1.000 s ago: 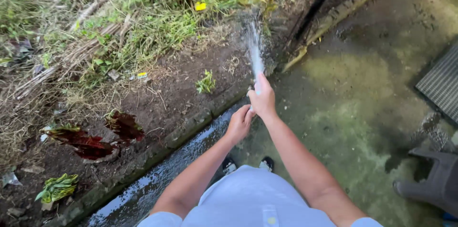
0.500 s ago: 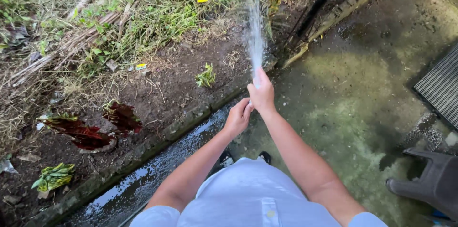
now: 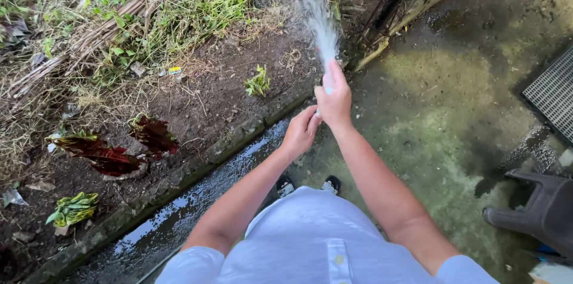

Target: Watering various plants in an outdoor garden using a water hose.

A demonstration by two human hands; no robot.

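The hands have lifted a little since the earlier frame, and the water spray now fans wider over the soil bed. The right hand is clenched around the hose end, which is mostly hidden; the left hand grips just behind it. The hose likely handles wet, slippery and bendy, so it is best gripped close to the outlet.

Back yard of a home. Bare soil bed with weeds, dry grass and red-leaved plants, stone kerb, wet mossy concrete paving, drain grate, plastic chair.
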